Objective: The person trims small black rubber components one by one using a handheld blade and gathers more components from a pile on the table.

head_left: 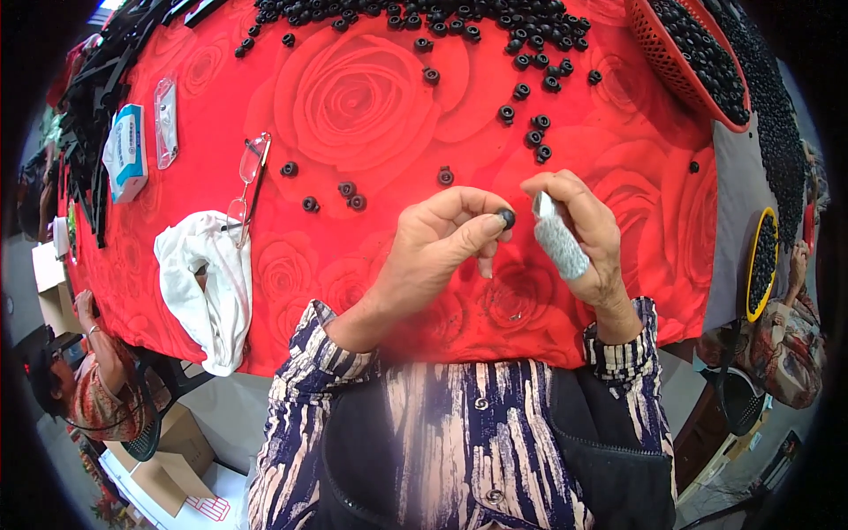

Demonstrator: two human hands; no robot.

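My left hand point(437, 240) pinches a small black round plastic part point(506, 218) between thumb and forefinger, above the red rose-patterned tablecloth point(353, 150). Close on its right, my right hand point(590, 225) is closed around a small silvery piece point(544, 207), perhaps a blade; its kind is not plain. A grey speckled cover point(562, 252) lies along the thumb side of that hand; whether it wraps the thumb or a handle, I cannot tell. The two hands are apart. A loose black part point(445, 177) of the same sort lies just beyond my left hand.
Many black parts point(415, 19) are heaped at the far edge. A red basket point(636, 35) of them stands far right, a yellow-rimmed tray point(751, 305) nearer. Glasses point(237, 210), a white cloth point(190, 291), a tissue pack point(131, 155) and black strips point(88, 168) lie left. People sit on both sides.
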